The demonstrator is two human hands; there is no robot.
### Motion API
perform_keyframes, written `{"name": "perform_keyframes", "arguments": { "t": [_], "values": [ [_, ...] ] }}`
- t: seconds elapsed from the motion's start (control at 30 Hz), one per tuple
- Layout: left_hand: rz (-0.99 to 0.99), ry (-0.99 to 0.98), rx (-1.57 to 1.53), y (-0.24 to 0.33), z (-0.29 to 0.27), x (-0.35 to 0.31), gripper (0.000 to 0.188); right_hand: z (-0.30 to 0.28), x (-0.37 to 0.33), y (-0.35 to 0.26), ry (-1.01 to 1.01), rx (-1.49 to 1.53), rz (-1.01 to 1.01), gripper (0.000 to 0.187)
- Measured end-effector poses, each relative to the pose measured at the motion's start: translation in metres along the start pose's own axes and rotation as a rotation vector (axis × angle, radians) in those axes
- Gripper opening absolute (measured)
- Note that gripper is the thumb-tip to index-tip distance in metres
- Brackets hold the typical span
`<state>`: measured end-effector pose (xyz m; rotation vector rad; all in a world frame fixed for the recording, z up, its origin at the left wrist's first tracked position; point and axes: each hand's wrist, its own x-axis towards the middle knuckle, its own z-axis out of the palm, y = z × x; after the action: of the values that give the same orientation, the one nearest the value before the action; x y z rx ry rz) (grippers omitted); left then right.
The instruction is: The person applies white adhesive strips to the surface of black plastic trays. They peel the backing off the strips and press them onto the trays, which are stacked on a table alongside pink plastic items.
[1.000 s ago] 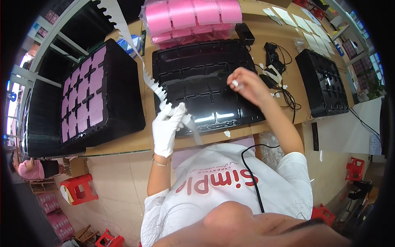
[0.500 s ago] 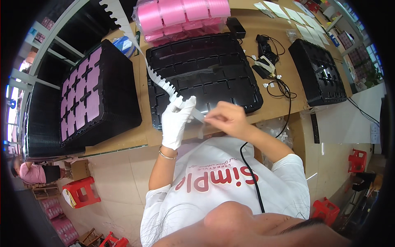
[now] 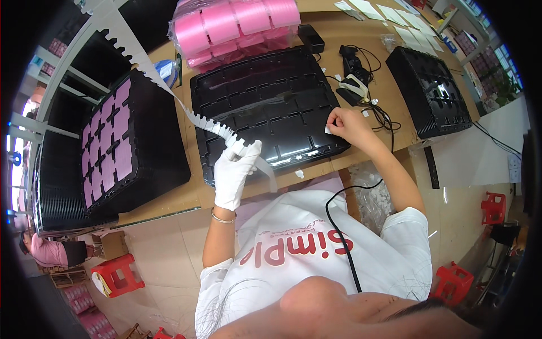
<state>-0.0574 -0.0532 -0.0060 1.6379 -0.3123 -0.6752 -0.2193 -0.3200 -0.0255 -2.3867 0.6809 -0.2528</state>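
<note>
The white-gloved left hand (image 3: 230,176) has its grip closed on a long, thin white strip (image 3: 220,129) with a notched edge, near the front edge of the brown table (image 3: 192,193). The bare right hand (image 3: 353,129) pinches a small white piece (image 3: 327,130) over a glossy, moulded black plastic tray (image 3: 265,104).

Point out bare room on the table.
Bare cardboard: between black box and papers; also a narrow gap between cables and right tray stack. Crowded: middle tray, with left hand, right hand and white strip over it.
</note>
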Motion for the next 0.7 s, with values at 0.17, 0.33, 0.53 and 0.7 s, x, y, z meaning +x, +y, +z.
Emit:
{"name": "perform_keyframes", "arguments": {
  "t": [0.17, 0.33, 0.53, 0.7],
  "values": [
    [0.012, 0.033, 0.016, -0.002, 0.002, -0.001, 0.022, -0.009, -0.025, -0.005, -0.200, 0.261, -0.105, 0.010],
    [0.091, -0.163, 0.241, -0.011, -0.022, -0.026, 0.020, -0.066, -0.107, 0.032, -0.078, 0.475, 0.045, 0.011],
    [0.200, -0.515, 0.909, -0.005, -0.091, -0.052, 0.049, -0.043, -0.245, 0.283, 0.261, 0.323, 0.796, 0.028],
    [-0.007, 0.210, 0.976, 0.026, -0.114, -0.042, 0.042, -0.047, -0.216, 0.192, 0.609, -1.074, 0.956, 0.031]
  ]
}}
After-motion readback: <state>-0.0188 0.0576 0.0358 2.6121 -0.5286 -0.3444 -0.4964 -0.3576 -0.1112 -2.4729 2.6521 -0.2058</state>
